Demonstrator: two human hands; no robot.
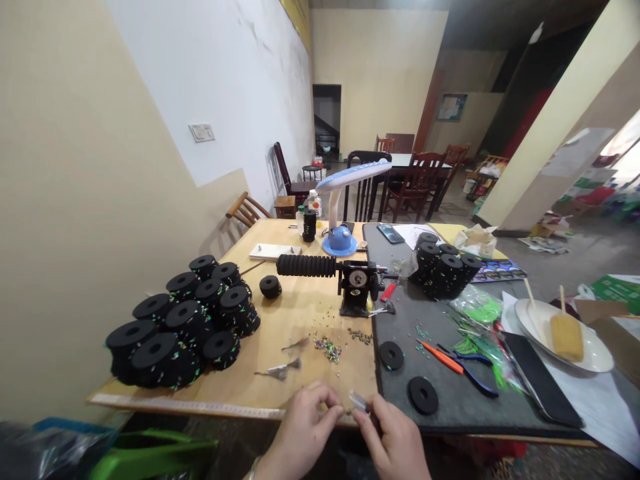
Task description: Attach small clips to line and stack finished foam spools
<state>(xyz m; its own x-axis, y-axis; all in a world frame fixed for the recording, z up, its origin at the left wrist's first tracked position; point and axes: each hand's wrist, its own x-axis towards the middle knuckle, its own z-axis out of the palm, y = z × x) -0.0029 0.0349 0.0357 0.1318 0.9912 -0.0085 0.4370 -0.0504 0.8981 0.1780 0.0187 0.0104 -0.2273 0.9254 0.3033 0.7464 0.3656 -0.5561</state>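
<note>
At the table's front edge, my left hand (311, 421) is closed in a pinch; anything between its fingertips is too small to make out. Just beside it, my right hand (393, 433) grips a small translucent whitish piece (358, 401) between thumb and forefinger. The two hands' fingertips are close together but apart. Beyond them lie a pile of small coloured beads (328, 349), several small dark metal bits (361, 336) and grey feather-like tufts with pale stems (285, 367). A black foam disc (423, 395) lies flat on the grey mat, right of my right hand.
Stacked black foam spools (159, 350) fill the left side. A clamped black device (357, 280) carries a ribbed black roll (306, 266); a blue desk lamp (340, 240) stands behind. Rightward are an orange-handled tool (443, 358), blue-handled pliers (475, 373), a black phone-like slab (540, 380) and a plate (595, 347).
</note>
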